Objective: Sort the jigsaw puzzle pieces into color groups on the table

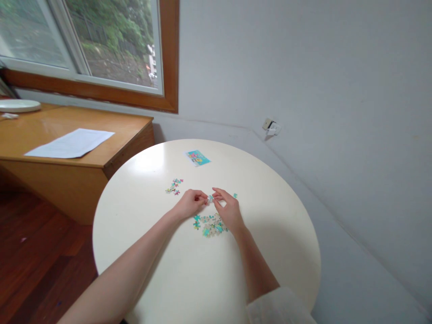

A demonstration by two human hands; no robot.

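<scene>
Between my two hands, just above or on the round white table [162, 265], is a small light-blue jigsaw puzzle piece [210, 198]. The fingers of my left hand [191, 203] are pinched at its left side. From the right, my right hand [228, 209] holds its thumb and fingertips about the piece's other edge. Close below my hands lies a loose pile of puzzle pieces [212, 226], partly covered by my right hand. A smaller group of puzzle pieces [174, 185] lies to the left, and a single teal piece [235, 195] rests right of my right hand.
A colourful picture card [198, 158] lies at the table's far side. To the left stands a wooden desk [131, 121] with a white paper sheet [70, 143] and a round white object [20, 105]. A wall socket [271, 126] sits beyond the table, below a window [111, 40].
</scene>
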